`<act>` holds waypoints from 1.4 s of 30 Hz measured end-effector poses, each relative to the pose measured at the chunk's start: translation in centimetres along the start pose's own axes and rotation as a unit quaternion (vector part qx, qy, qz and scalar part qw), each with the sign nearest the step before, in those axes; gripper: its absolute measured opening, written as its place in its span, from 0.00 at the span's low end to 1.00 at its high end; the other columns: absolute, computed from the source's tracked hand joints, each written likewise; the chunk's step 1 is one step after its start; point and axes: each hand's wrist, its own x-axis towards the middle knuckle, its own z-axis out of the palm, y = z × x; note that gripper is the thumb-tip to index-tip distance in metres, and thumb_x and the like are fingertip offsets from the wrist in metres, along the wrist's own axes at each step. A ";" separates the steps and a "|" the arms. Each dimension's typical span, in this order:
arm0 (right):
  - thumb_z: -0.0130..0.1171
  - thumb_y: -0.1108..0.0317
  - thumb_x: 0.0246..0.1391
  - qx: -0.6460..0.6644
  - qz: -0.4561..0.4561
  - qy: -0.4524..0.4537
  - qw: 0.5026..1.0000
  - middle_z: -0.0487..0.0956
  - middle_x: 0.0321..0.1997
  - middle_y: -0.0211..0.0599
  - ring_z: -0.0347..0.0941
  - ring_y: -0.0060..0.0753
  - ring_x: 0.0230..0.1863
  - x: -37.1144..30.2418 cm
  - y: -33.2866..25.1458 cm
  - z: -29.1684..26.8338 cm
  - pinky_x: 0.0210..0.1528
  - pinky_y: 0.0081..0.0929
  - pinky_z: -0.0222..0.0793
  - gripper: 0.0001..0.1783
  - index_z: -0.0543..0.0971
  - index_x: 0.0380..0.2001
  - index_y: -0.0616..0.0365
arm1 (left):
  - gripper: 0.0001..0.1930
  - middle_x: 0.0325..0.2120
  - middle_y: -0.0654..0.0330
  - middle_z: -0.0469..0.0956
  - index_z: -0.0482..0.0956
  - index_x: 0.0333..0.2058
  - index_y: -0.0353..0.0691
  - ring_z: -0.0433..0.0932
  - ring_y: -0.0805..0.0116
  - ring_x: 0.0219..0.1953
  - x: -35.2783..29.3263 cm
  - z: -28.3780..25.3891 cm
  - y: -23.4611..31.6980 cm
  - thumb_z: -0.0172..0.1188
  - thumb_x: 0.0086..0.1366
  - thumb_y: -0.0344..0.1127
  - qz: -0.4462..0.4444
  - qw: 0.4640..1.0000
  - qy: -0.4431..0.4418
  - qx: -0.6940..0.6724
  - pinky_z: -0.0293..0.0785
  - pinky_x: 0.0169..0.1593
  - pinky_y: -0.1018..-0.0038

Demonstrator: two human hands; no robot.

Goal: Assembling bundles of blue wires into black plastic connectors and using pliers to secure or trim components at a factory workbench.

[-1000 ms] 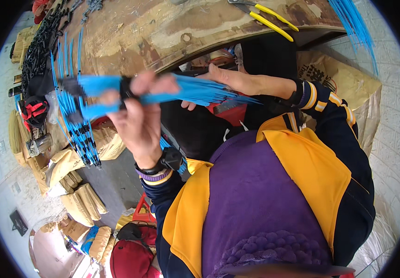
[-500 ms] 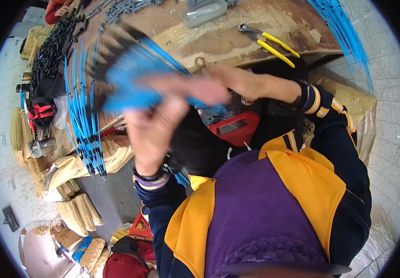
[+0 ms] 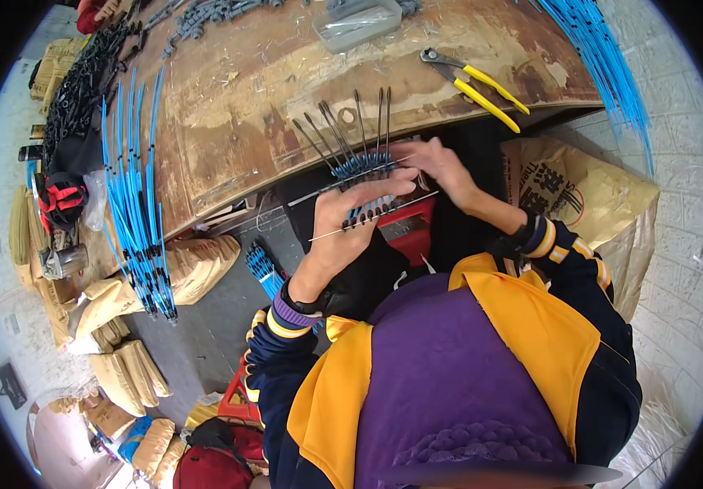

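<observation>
My left hand (image 3: 351, 213) is closed around a bundle of thin blue rods (image 3: 360, 165) with black ends, held over my lap at the table's front edge. Several long black tips fan out from the bundle toward the table. Thin straight metal rods (image 3: 316, 196) lie crosswise along the bundle, one on each side of my fingers. My right hand (image 3: 447, 173) is at the bundle's right end, its fingers curled in and slightly blurred. What lies between those fingertips is hidden.
Yellow-handled pliers (image 3: 482, 91) lie on the wooden table (image 3: 237, 122). Near them is a clear plastic box (image 3: 360, 26). Blue rods (image 3: 136, 196) hang over the left edge, more blue rods (image 3: 604, 65) over the right. A blue bundle (image 3: 263, 269) stands lower left, beside brown sacks (image 3: 197, 265).
The bundle, fanned out to the left and blurred before, is now drawn in over my lap. My left hand has shifted right; my right hand has drawn back to the bundle's right end.
</observation>
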 end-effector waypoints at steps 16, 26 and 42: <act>0.58 0.70 0.58 -0.232 -0.216 0.023 0.948 0.74 0.54 0.44 0.70 0.34 0.57 -1.0 -9.3 0.6 0.58 0.31 0.65 0.16 0.75 0.49 0.64 | 0.15 0.44 0.55 0.81 0.79 0.46 0.32 0.78 0.65 0.50 1.5 -0.6 0.3 0.52 0.61 0.19 -0.081 0.989 0.044 -0.114 0.72 0.55 0.73; 0.62 0.67 0.55 -0.374 -0.205 -0.101 0.899 0.75 0.51 0.43 0.70 0.36 0.51 4.5 -12.7 3.7 0.50 0.32 0.66 0.10 0.81 0.39 0.60 | 0.10 0.40 0.60 0.80 0.78 0.46 0.32 0.77 0.75 0.43 1.2 -0.7 -1.4 0.56 0.68 0.27 -0.110 0.980 0.104 -0.132 0.73 0.49 0.76; 0.62 0.61 0.56 -0.376 -0.164 -0.015 0.912 0.79 0.32 0.34 0.72 0.24 0.36 6.4 -14.4 5.9 0.39 0.24 0.67 0.15 0.82 0.42 0.59 | 0.18 0.42 0.57 0.80 0.74 0.47 0.31 0.79 0.69 0.42 -3.8 -2.6 -5.0 0.65 0.61 0.32 -0.067 0.869 0.360 -0.333 0.73 0.48 0.75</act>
